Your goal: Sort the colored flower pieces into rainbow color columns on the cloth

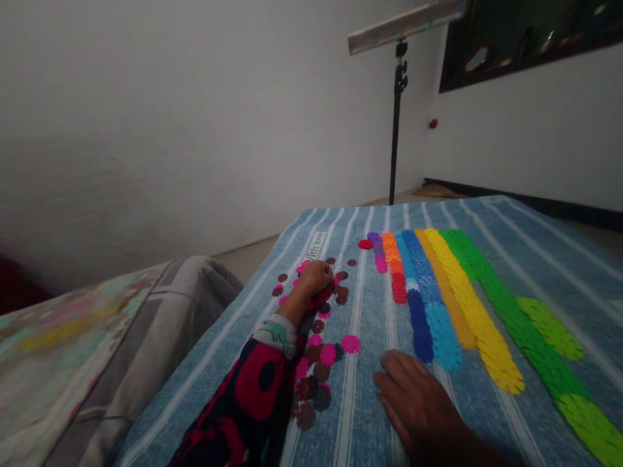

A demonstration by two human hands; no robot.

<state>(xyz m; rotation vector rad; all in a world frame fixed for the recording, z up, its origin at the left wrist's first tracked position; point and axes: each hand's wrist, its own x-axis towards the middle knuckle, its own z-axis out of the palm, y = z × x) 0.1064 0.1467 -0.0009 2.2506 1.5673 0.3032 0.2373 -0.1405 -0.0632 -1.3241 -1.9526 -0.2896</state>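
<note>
My left hand (pixel 315 279) reaches into a loose scatter of pink, brown and black notched plastic discs. Its fingers are curled down among them, and whatever they pinch is hidden. My right hand (pixel 417 403) rests on the striped cloth with its fingers lying loosely flat, holding nothing. A pink disc (pixel 351 344) lies between the two hands. Beyond the right hand, overlapping discs form long rows by colour: a dark blue row (pixel 419 327), a yellow row (pixel 467 311) and a green row (pixel 506 311) among them. A red disc (pixel 365 244) sits by the short purple row (pixel 377 250).
The blue striped cloth (pixel 370 402) covers the surface under the discs. At the left is a grey cover (pixel 185 324) with a patterned cloth (pixel 58 353) on it. A black stand (pixel 395 130) rises behind, near the white wall (pixel 195 117).
</note>
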